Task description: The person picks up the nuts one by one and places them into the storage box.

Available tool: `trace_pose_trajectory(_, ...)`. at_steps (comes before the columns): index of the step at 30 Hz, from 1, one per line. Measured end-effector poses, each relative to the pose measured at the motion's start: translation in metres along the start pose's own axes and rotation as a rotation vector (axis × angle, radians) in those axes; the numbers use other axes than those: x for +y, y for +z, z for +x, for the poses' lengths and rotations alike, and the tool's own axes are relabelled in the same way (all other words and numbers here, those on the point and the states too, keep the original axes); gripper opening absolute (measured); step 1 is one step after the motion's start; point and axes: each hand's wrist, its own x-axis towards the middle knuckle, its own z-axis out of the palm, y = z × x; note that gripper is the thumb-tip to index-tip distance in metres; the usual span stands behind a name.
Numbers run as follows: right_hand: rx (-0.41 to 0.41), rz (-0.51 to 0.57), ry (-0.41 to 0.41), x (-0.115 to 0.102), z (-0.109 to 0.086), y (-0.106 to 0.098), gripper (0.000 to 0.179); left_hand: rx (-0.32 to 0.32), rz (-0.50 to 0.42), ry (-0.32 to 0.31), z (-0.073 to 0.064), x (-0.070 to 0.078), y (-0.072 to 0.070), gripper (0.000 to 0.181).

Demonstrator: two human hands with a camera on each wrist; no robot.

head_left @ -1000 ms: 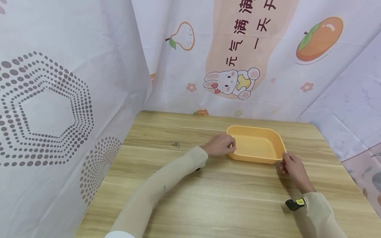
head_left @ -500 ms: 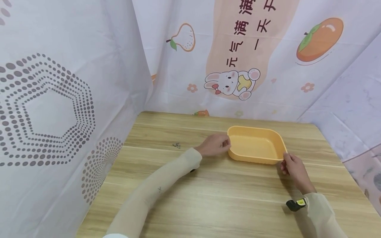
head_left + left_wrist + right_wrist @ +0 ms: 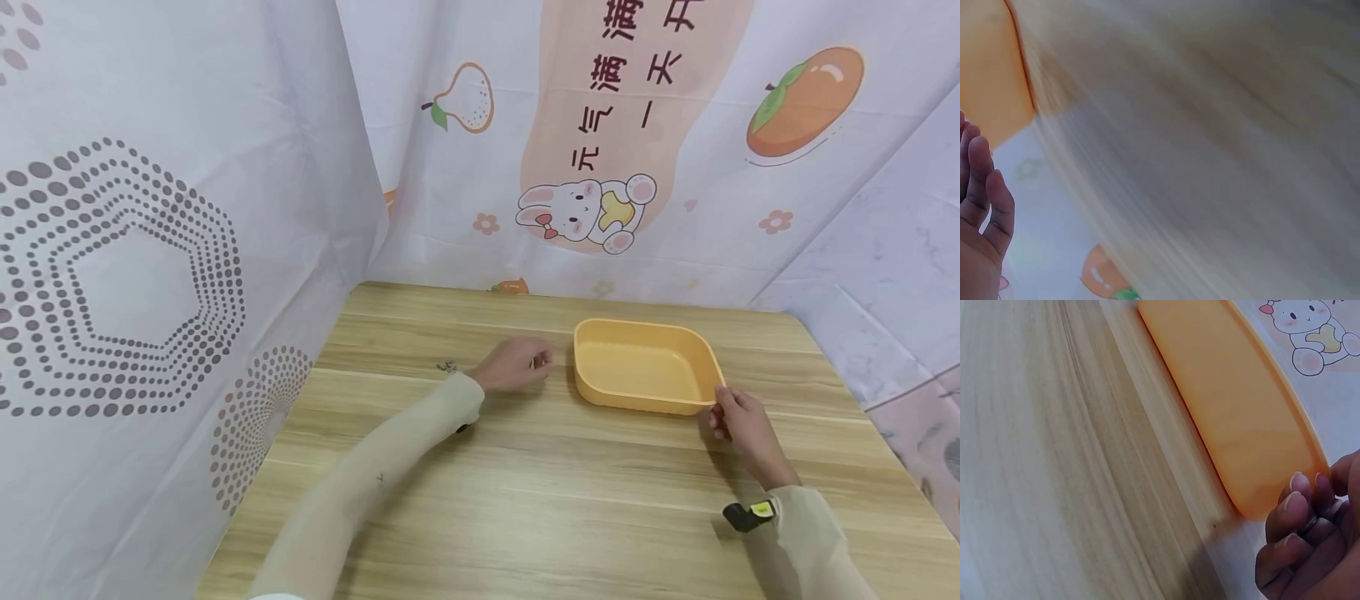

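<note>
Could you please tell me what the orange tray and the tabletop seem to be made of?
Orange tray: probably plastic, smooth with slight sheen, given its even colour and rounded corners.
Tabletop: wood or wood-look laminate, satin; grain streaks show, but cannot settle which.

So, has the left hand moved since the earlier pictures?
Yes: in the head view, against the printed rabbit, the left hand has moved leftward, away from the orange plastic tray.
</note>
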Motion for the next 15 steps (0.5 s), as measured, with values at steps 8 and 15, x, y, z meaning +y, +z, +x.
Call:
trace_pose_trajectory(8,-0.034,0.028,0.002,0.002,-0.001,-0.004,0.055,0.013,-0.03,-0.061,-0.017,-0.011,-0.009,0.012)
trace_pose_trajectory(15,-0.092,-0.01,0.017,0.0,-0.004,-0.01,0.06,0.042,-0.038,-0.107,-0.031,-0.021,-0.02,0.013)
